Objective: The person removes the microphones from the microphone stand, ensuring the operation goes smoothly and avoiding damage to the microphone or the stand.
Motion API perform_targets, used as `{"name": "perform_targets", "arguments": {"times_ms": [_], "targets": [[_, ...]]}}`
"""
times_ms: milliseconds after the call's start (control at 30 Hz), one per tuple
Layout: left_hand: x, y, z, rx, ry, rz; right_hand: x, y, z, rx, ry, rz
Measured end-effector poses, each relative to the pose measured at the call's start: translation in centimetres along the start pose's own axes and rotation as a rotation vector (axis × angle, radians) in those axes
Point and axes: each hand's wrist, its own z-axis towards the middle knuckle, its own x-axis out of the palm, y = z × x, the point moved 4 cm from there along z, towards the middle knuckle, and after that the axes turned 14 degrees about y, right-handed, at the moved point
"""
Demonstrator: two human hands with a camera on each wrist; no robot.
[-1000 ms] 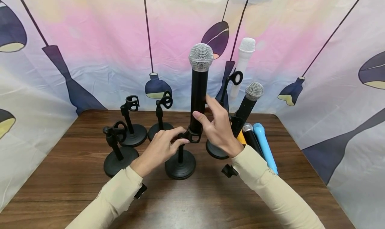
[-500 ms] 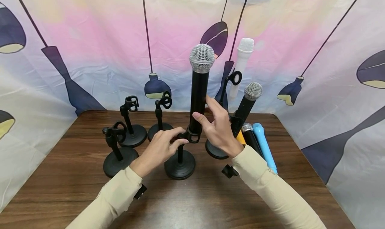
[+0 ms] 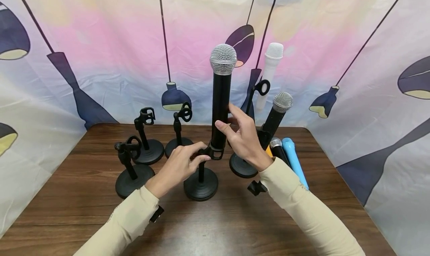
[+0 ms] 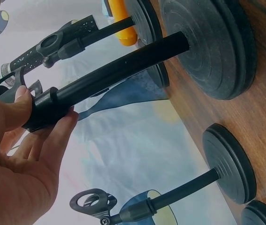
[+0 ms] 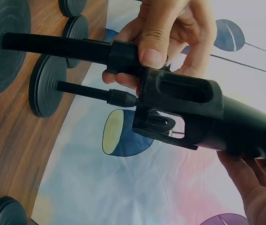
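A black microphone with a silver mesh head (image 3: pixel 221 103) stands nearly upright in the middle of the head view. My right hand (image 3: pixel 244 141) grips its body between thumb and fingers. Its lower end sits in the holder clip (image 5: pixel 182 110) of a black desk microphone stand (image 3: pixel 201 187). With thumb and fingers, my left hand (image 3: pixel 178 167) pinches the stand just below the clip, at the top of the post, as the left wrist view also shows. The stand's round base rests on the table. In the right wrist view the microphone body fills the clip's ring on one side.
Several black stands with bare clips, including one near stand (image 3: pixel 132 177), are at the left. Behind my right hand, another black microphone (image 3: pixel 277 112) leans in a stand, near a white microphone (image 3: pixel 271 69). A blue microphone (image 3: pixel 295 162) lies at the right on the wooden table (image 3: pixel 208 230).
My right hand and the microphone have risen slightly over the last half second, with the lower end still at the clip. My left hand and the stand have kept their place.
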Motion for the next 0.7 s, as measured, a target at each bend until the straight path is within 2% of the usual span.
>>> {"name": "perform_targets", "arguments": {"times_ms": [267, 500, 700], "targets": [[0.2, 0.0, 0.1, -0.022, 0.015, -0.007, -1.1, -0.3, 0.1, 0.111, 0.034, 0.086], [0.6, -0.1, 0.0, -0.039, 0.011, -0.016, -1.7, 0.3, -0.2, 0.093, 0.032, 0.044], [0.6, -0.9, -0.5, -0.025, -0.042, 0.108, -2.9, 0.8, -1.2, 0.149, 0.005, -0.026]]}}
